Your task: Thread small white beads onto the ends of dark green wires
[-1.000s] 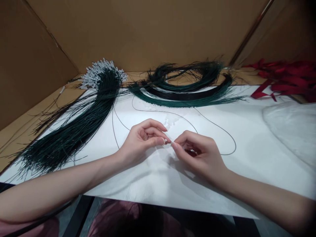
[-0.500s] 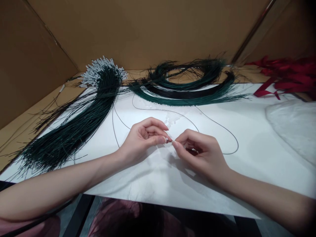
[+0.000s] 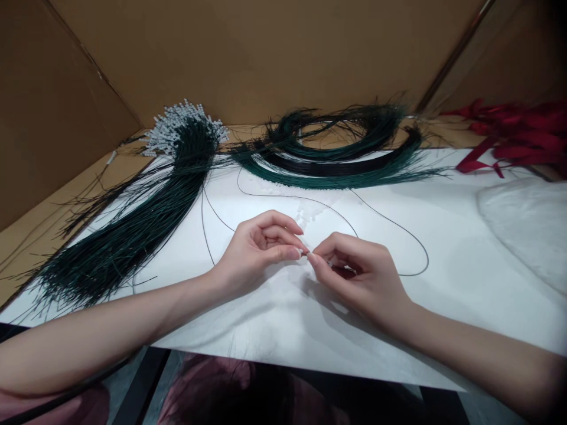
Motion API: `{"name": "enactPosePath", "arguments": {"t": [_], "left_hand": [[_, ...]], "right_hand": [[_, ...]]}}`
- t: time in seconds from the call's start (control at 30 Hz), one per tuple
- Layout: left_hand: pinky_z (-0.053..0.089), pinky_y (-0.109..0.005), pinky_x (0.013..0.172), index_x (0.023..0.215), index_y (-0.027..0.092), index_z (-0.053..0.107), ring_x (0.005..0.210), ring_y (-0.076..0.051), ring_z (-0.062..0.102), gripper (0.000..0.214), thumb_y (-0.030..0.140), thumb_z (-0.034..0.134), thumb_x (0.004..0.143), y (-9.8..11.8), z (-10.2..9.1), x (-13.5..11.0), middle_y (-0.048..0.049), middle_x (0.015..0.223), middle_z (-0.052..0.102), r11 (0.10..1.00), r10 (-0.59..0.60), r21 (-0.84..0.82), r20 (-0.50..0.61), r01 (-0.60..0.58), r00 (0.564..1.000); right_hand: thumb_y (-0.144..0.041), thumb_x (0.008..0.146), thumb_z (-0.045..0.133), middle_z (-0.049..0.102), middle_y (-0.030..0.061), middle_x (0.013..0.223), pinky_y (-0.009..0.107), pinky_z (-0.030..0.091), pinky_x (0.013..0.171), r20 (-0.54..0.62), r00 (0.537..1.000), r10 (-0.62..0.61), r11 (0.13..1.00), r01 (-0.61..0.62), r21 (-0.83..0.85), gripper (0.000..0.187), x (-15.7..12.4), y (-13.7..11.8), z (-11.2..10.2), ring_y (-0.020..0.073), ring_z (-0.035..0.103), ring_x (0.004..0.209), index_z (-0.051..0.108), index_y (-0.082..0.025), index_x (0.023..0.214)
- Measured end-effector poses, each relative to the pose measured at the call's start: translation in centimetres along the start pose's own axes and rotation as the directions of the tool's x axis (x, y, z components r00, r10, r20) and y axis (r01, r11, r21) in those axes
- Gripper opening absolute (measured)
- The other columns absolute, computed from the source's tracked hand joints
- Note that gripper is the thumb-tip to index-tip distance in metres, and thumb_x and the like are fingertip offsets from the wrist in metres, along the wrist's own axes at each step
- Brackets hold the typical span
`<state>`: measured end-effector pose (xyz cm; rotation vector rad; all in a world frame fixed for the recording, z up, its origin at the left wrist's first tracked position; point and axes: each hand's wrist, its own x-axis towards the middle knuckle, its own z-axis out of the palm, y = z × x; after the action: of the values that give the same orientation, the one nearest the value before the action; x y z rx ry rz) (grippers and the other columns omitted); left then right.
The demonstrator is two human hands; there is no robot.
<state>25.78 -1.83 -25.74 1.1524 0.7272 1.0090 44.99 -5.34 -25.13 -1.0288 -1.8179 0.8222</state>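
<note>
A strand (image 3: 304,254) is spanning the small gap between the two hands, over the middle of the white board (image 3: 266,330). Something pale is showing beside it at the left thumb, too small to make out. The left hand (image 3: 261,248) is pinching the strand narrowly between thumb and fingertips, its uppermost finger arching clear of the thumb. The right hand (image 3: 361,265) is gripping the other end just beside, thumb and forefinger pressing together and the other fingers curling in toward the palm. A thin cord (image 3: 427,257) is looping out to the right and passing out of sight behind the right hand.

Beyond the fingertips, white bits (image 3: 308,215) are lying scattered on the board. Behind them, dark green coils (image 3: 319,180) are curving along the back edge. To the left, a thick green bundle (image 3: 146,236) is slanting across the board's corner, its white tips (image 3: 177,127) fanning out at the far end. At the far right, red ribbons (image 3: 527,144) are lying in a heap, and a translucent sheet (image 3: 527,230) is resting nearer. Brown walls (image 3: 248,59) are standing around the back and sides.
</note>
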Motion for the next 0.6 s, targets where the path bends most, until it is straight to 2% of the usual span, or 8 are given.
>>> {"name": "enactPosePath", "arguments": {"t": [0.3, 0.5, 0.6], "left_hand": [[0.057, -0.017, 0.071, 0.090, 0.015, 0.068, 0.071, -0.010, 0.071, 0.027, 0.012, 0.086, 0.070, -0.01, 0.02, 0.02, -0.0011, 0.077, 0.076, 0.998, 0.033, 0.052, -0.014, -0.032, 0.999], [0.058, -0.023, 0.074, 0.090, 0.015, 0.067, 0.073, -0.013, 0.073, 0.025, 0.016, 0.085, 0.073, 0.23, 0.18, -0.17, -0.0031, 0.079, 0.077, 0.994, 0.036, 0.101, -0.032, -0.033, 0.999], [0.058, -0.022, 0.074, 0.090, 0.015, 0.066, 0.074, -0.012, 0.073, 0.025, 0.015, 0.085, 0.073, 0.32, 0.26, -0.31, -0.0028, 0.079, 0.077, 0.994, 0.048, 0.100, -0.030, -0.045, 0.998]], "right_hand": [[-0.017, 0.091, 0.061, 0.050, -0.0031, 0.058, 0.024, 0.032, 0.048, 0.017, 1.000, -0.006, 0.999, 0.007, -0.033, 0.017, -0.05, 0.31, 0.06, 0.0072, 0.039, 0.052, 0.063, -0.016, 0.074], [-0.017, 0.091, 0.061, 0.052, -0.0026, 0.059, 0.024, 0.032, 0.049, 0.016, 1.000, -0.010, 0.998, 0.010, -0.056, 0.017, 0.01, 0.30, 0.11, 0.0076, 0.039, 0.052, 0.063, -0.017, 0.074], [-0.018, 0.091, 0.061, 0.053, -0.0020, 0.060, 0.024, 0.032, 0.049, 0.022, 1.000, 0.001, 0.998, 0.001, -0.064, 0.017, -0.11, 0.34, 0.08, 0.0079, 0.040, 0.053, 0.064, -0.017, 0.075]]}}
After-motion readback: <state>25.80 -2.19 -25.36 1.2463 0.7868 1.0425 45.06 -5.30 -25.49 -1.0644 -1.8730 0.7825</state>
